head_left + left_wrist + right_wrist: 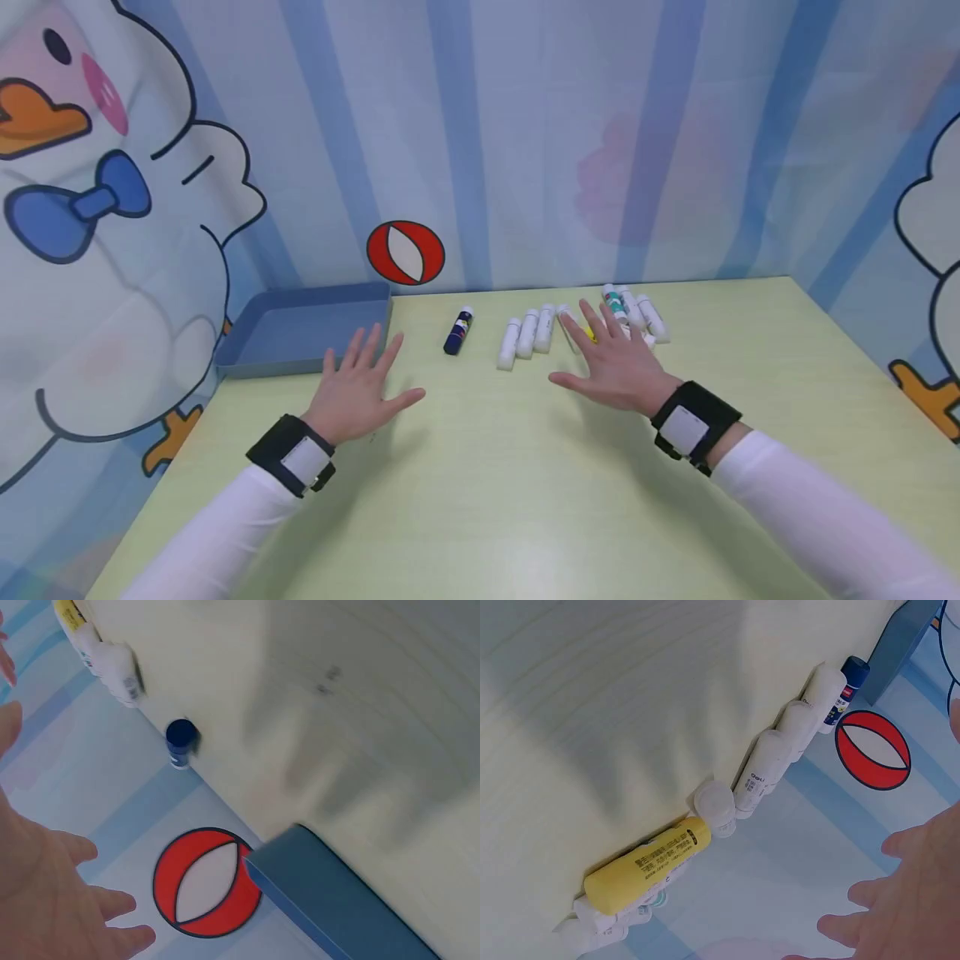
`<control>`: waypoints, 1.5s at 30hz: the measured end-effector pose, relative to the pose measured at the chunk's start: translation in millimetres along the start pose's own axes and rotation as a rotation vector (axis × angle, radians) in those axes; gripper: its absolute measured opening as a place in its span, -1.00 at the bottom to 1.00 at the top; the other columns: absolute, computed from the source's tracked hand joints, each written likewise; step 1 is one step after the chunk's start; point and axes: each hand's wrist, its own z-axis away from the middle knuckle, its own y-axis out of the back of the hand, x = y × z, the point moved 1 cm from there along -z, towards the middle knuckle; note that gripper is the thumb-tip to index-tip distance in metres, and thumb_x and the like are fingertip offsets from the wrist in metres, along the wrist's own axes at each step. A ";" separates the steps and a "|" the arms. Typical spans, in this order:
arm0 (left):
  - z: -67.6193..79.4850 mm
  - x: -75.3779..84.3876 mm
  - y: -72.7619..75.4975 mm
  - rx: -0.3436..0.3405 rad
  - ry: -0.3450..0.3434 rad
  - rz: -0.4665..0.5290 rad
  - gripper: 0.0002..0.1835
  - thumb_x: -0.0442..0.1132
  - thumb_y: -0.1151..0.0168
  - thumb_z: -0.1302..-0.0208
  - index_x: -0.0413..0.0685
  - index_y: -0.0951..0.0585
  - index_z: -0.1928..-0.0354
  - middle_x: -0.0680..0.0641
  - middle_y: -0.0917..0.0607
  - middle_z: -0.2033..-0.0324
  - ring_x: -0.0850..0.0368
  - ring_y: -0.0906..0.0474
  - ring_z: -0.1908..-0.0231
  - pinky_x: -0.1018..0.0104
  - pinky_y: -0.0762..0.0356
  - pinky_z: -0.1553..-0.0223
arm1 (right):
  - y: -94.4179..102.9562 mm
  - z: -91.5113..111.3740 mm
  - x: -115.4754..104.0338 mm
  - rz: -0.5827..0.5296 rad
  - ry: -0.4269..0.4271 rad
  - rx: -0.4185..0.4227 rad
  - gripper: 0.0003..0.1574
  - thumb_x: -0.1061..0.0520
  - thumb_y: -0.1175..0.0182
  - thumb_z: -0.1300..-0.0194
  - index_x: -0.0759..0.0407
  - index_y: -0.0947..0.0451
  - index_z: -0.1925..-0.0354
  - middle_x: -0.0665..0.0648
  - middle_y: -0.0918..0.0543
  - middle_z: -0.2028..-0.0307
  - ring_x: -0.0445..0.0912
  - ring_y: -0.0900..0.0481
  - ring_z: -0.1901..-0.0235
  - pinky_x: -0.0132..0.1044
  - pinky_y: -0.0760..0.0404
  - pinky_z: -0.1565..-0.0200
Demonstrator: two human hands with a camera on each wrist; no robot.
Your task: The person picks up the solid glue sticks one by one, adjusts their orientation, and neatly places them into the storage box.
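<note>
In the head view my left hand [352, 400] is held over the table with its fingers spread, just in front of a blue-grey tray [322, 327]. My right hand [621, 367] has its fingers spread too, over a group of glue sticks, part of which it hides. Neither hand holds anything. A navy glue stick [458, 332] lies alone between the hands. Right of it are several white glue sticks [527, 333] side by side. Beyond the right fingers lies a teal-labelled glue stick [614, 302] among white ones. The right wrist view shows a yellow glue stick [649, 864] in that group.
The pale yellow table [480, 500] ends at a curtain [517, 150] with blue stripes and a printed red ball [406, 252]. A printed duck [112, 317] covers the left side. The tray stands at the table's back left corner.
</note>
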 end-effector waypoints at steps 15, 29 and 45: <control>9.8 -73.8 -14.5 0.009 0.063 -0.007 -0.04 0.34 -0.04 -0.29 -0.16 -0.07 -0.50 -0.43 0.01 -0.43 -0.44 0.13 -0.40 -0.53 0.20 -0.23 | -25.6 -32.0 -37.5 0.048 0.067 -0.045 0.12 -0.50 0.05 -0.29 0.09 0.04 -0.52 0.30 0.10 -0.50 0.29 0.14 -0.44 0.42 -0.05 -0.25; -8.9 -120.3 -19.8 -0.046 0.102 -0.081 -0.26 -0.01 -0.06 -0.43 -0.28 -0.09 -0.46 -0.49 -0.09 -0.38 -0.46 0.03 -0.36 -0.34 -0.03 -0.29 | -49.8 -76.1 -79.5 0.074 0.116 -0.069 0.13 -0.55 0.08 -0.27 0.03 0.07 -0.54 0.25 0.11 -0.51 0.26 0.10 -0.45 0.36 -0.09 -0.28; -10.2 -146.9 -29.8 0.048 0.053 -0.128 -0.58 -0.50 -0.24 -0.21 -0.38 -0.50 -0.14 -0.41 -0.62 0.05 -0.36 -0.56 0.05 -0.16 -0.52 0.03 | -61.1 -110.6 -122.8 0.181 0.127 -0.022 0.07 -0.54 0.10 -0.29 -0.08 0.07 -0.54 0.20 0.01 -0.50 0.15 0.00 -0.44 0.19 -0.23 -0.30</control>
